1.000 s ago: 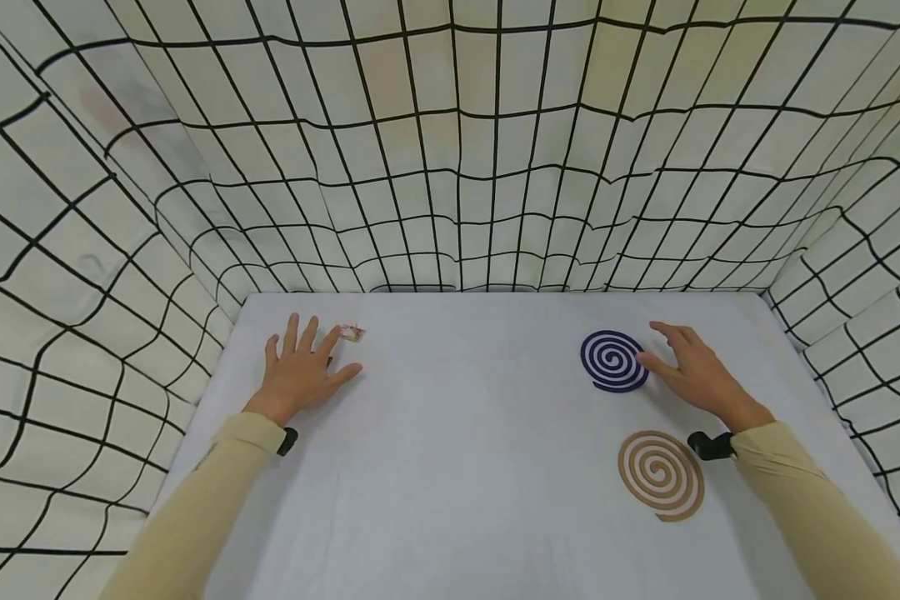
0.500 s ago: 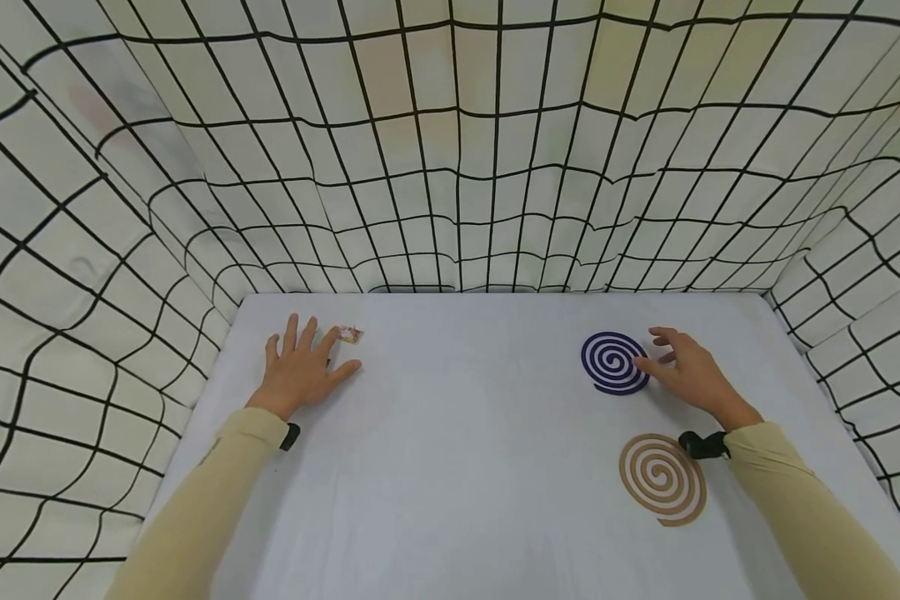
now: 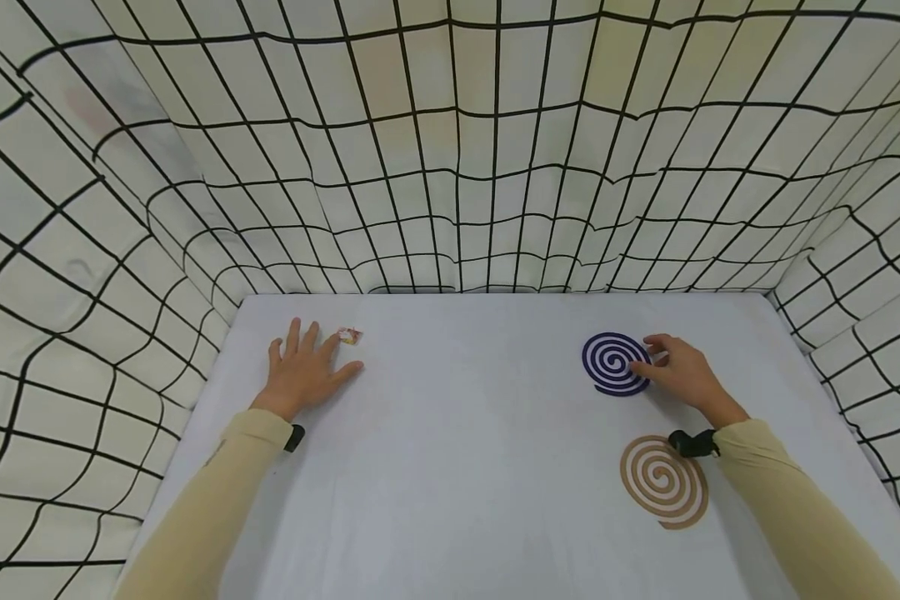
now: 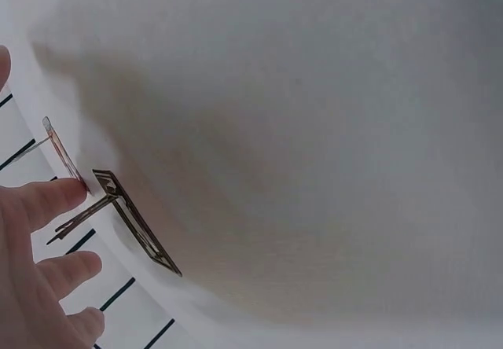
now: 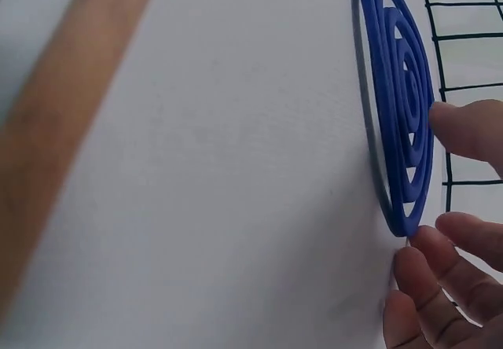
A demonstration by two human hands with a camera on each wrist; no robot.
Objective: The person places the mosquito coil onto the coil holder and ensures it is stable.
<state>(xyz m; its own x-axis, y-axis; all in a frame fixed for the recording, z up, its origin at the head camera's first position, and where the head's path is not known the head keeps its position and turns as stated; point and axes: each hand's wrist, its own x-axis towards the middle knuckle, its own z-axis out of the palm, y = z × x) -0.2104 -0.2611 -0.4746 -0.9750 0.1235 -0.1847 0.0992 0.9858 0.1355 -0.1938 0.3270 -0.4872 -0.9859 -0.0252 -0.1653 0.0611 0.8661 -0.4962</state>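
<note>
My left hand [image 3: 305, 377] lies spread over the white table at the left. In the left wrist view one fingertip touches or nearly touches a small thin clear-and-reddish piece [image 4: 63, 151], seen edge-on. Beside it, a flat metal mosquito-coil stand [image 4: 137, 222] has a raised prong; the hand mostly hides it from the head. At the right, my right hand [image 3: 682, 372] reaches over the edge of a blue mosquito coil [image 3: 609, 364], fingers bent. Its thumb [image 5: 471, 127] is at the coil's face and its other fingertips are by the rim. No firm pinch shows.
A brown mosquito coil [image 3: 645, 492] lies nearer on the table [image 3: 450, 433], partly beneath the right wrist's black camera [image 3: 692, 443]. Black netting [image 3: 457, 175] over pale walls encloses the table at the back and both sides.
My right hand has moved slightly left onto the blue coil's edge, and its fingers have bent more. The left hand has stayed almost in place. The coils lie where they were.
</note>
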